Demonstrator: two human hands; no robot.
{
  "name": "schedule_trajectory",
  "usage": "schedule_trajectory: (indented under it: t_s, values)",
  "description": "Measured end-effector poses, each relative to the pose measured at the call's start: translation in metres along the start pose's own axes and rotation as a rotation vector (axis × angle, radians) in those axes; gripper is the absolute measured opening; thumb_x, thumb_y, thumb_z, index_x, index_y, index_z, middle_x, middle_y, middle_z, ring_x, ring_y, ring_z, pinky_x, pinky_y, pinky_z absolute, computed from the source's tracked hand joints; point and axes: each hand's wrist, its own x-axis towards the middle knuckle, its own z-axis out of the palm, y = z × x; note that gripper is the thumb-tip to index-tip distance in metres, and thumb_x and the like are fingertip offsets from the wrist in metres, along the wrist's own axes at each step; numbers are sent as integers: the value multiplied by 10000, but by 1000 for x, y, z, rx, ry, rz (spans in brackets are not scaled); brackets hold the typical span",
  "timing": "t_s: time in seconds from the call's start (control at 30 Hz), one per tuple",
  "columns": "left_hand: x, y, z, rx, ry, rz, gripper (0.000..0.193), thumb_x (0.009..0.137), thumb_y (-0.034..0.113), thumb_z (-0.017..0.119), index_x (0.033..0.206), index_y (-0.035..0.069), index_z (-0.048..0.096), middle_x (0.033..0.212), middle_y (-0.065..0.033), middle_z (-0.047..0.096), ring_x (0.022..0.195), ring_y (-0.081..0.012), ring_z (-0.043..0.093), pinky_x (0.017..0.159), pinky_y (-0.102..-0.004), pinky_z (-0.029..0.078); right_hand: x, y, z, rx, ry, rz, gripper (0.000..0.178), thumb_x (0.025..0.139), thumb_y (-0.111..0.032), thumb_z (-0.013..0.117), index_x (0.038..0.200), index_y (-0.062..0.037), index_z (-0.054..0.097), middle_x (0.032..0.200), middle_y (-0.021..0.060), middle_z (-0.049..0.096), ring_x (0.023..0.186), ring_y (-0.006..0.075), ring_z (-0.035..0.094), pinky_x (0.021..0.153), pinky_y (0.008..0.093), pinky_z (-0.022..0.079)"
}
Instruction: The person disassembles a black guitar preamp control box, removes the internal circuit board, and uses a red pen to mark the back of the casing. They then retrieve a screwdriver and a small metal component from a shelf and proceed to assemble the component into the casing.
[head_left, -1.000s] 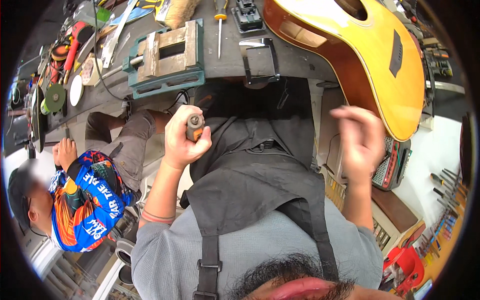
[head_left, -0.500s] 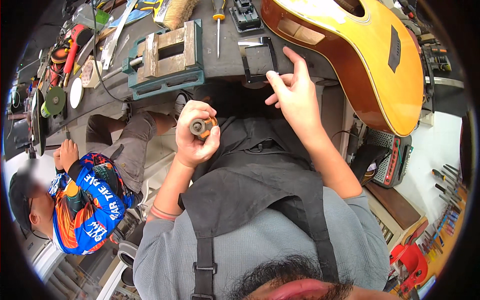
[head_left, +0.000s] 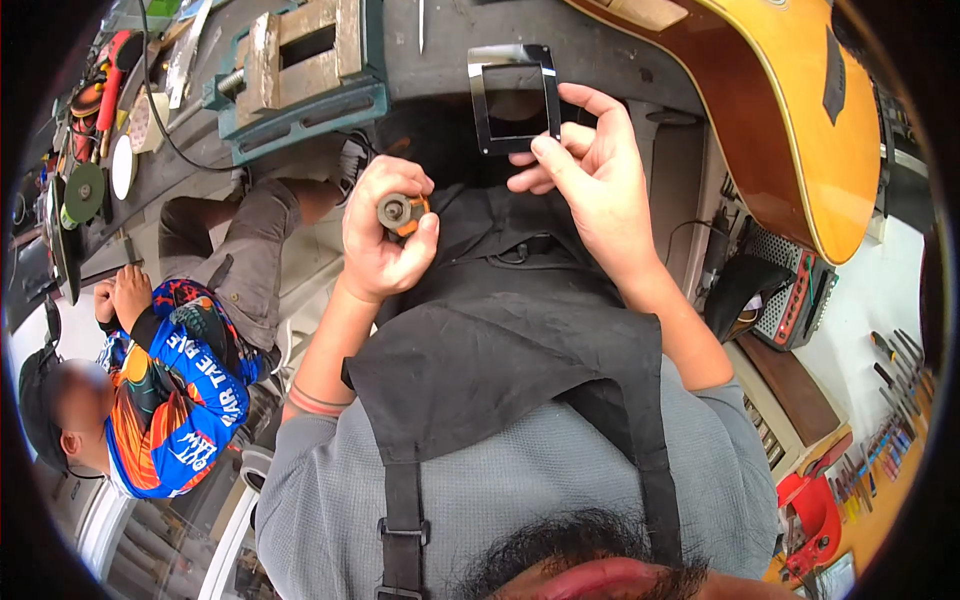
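Observation:
My left hand (head_left: 385,230) is closed around a stubby orange-and-black tool (head_left: 398,210); its round metal end faces up, and the rest is hidden in the fist. With thumb and fingers, my right hand (head_left: 595,180) grips the lower right corner of a thin, glossy black rectangular frame (head_left: 478,100) with a large rectangular opening. The frame is held up at the near edge of the dark workbench (head_left: 440,70), its face toward me. The two hands are apart, in front of my black apron (head_left: 500,360).
A wood-jawed green vise (head_left: 300,120) sits on the bench at left, near a screwdriver shaft (head_left: 421,25). An acoustic guitar (head_left: 790,110) overhangs the bench at right. Another person (head_left: 170,380) sits at left, hands together. Files and other hand tools (head_left: 890,410) line the right side.
My right hand has closed on the frame and lifted it off the bench edge. The left hand keeps its hold on the tool. The view has shifted, so the bench sits higher.

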Motion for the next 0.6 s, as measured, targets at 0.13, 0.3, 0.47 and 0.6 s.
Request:
schedule_trajectory:
  t_s: [0.13,0.3,0.47,0.6]
  values:
    - [1,0,2,-39,25,-58,392,830,-44,728,1199,22,615,1025,-168,698,898,-286,687,826,-401,560,2,5,0,-9,-50,64,402,1144,-124,655,1481,20,490,1057,175,807,910,208,821,800,304,632]
    - [7,3,3,-60,-27,-171,310,894,-51,681,1175,-1,561,1091,-187,642,999,-269,645,949,-428,568,5,7,0,-5,-96,157,334,1186,-217,608,1419,18,564,1011,162,810,866,222,833,760,300,644]
    - [17,4,13,-8,4,-186,167,963,-27,729,1072,-6,604,937,-142,666,831,-215,634,805,-370,564,0,7,-2,43,-141,65,417,1185,-148,560,1558,19,481,1057,180,801,904,236,832,802,317,654]
    - [20,4,16,-21,61,-168,164,888,-74,768,955,10,643,830,-98,682,718,-194,648,669,-315,521,-8,5,-6,79,-253,67,619,1156,-107,580,1713,-13,327,1095,194,801,953,298,843,874,383,674]
